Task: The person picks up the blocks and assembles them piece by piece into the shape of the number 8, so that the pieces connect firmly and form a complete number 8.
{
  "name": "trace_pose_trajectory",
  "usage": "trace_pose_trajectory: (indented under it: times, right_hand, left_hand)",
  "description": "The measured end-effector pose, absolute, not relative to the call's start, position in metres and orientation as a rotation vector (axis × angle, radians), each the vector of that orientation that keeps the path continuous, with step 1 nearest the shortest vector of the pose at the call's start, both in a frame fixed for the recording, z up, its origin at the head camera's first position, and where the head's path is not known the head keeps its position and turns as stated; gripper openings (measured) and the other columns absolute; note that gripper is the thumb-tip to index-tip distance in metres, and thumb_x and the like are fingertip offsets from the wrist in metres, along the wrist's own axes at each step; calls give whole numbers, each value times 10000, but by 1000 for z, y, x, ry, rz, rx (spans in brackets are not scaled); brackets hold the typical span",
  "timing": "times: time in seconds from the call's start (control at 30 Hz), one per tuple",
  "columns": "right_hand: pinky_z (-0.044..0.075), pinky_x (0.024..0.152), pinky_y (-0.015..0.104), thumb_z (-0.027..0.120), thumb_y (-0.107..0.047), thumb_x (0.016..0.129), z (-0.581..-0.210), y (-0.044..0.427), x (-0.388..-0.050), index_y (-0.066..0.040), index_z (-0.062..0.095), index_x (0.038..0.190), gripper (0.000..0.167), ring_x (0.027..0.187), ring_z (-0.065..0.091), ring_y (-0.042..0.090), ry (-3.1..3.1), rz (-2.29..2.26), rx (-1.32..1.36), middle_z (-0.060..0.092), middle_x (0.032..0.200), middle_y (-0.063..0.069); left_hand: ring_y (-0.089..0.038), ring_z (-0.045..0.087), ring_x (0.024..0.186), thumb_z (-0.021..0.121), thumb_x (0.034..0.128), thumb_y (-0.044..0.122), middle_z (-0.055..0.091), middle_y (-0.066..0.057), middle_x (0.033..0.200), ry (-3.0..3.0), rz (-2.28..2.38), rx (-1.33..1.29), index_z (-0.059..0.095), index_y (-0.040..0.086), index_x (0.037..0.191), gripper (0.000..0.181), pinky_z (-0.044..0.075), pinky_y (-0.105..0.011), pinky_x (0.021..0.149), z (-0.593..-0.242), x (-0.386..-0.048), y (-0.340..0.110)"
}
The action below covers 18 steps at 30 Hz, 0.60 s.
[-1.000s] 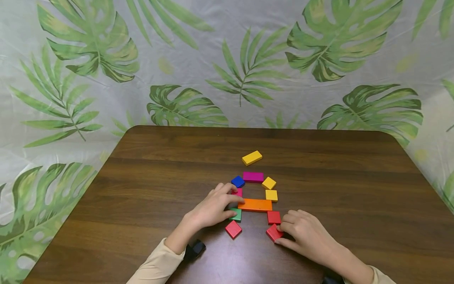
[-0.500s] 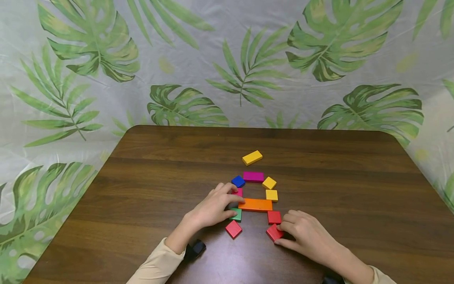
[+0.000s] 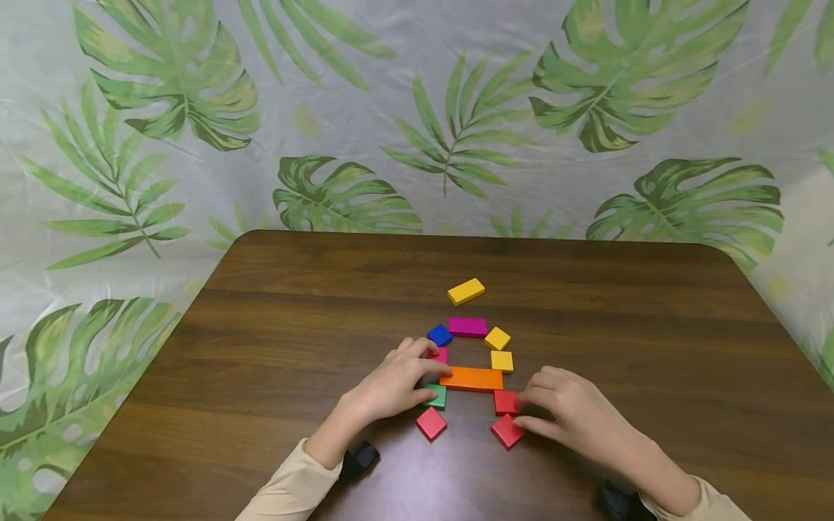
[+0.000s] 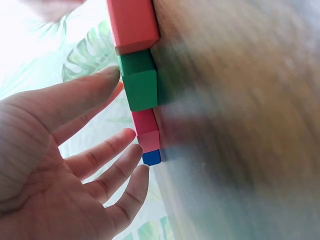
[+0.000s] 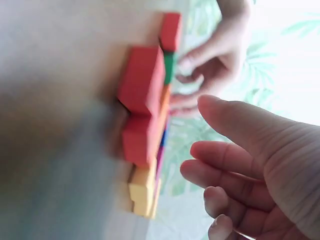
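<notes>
Small coloured blocks form an A-like outline on the table. My left hand (image 3: 394, 382) rests over its left side with loosely bent fingers. In the head view its fingertips lie on or close above the pink block (image 3: 442, 355), the orange bar (image 3: 476, 378) and the green block (image 3: 436, 396). The left wrist view shows it gripping nothing. My right hand (image 3: 580, 414) hovers beside the upper red block (image 3: 506, 401) and the lower right red block (image 3: 507, 432), fingers relaxed. Its thumb (image 5: 220, 112) is apart from the blocks in the right wrist view.
A red block (image 3: 431, 424) sits below the green one. Higher up are a blue block (image 3: 439, 335), a purple bar (image 3: 468, 328) and two yellow squares, one (image 3: 498, 339) turned askew. A yellow bar (image 3: 465, 291) lies farther back on the brown table (image 3: 293, 289), before a leaf-patterned cloth (image 3: 352, 108).
My right hand has come off the lower right red block and risen slightly, moving forward and right. My left hand stays in place; the blocks keep their arrangement.
</notes>
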State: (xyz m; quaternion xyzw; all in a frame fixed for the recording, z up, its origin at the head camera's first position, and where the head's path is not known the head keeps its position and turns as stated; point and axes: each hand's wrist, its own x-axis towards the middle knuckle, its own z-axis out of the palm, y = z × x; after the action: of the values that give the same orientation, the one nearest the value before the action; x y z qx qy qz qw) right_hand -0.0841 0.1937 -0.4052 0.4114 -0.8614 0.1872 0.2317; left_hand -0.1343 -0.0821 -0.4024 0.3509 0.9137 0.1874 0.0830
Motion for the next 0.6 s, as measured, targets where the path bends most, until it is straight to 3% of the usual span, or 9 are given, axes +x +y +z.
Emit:
trace_pose_trajectory:
  times: [0.23, 0.6]
  right_hand:
    - [480, 627, 198, 839, -174, 625, -395, 194, -115, -122, 715, 777, 204, 708, 550, 48, -2437, 457, 1050, 647, 745, -58]
    - [522, 682, 298, 772, -119, 741, -399, 196, -162, -95, 735, 870, 136, 778, 608, 125, -2666, 538, 923, 691, 819, -6]
  left_hand:
    - [-199, 416, 1138, 686, 851, 234, 502, -44, 1282, 2734, 563, 1032, 660, 216, 1173, 323, 410, -361, 916, -401, -135, -81]
    - [-200, 416, 1154, 682, 854, 252, 500, -41, 1296, 2725, 538, 1014, 653, 228, 1182, 330, 412, -374, 945, -402, -134, -82]
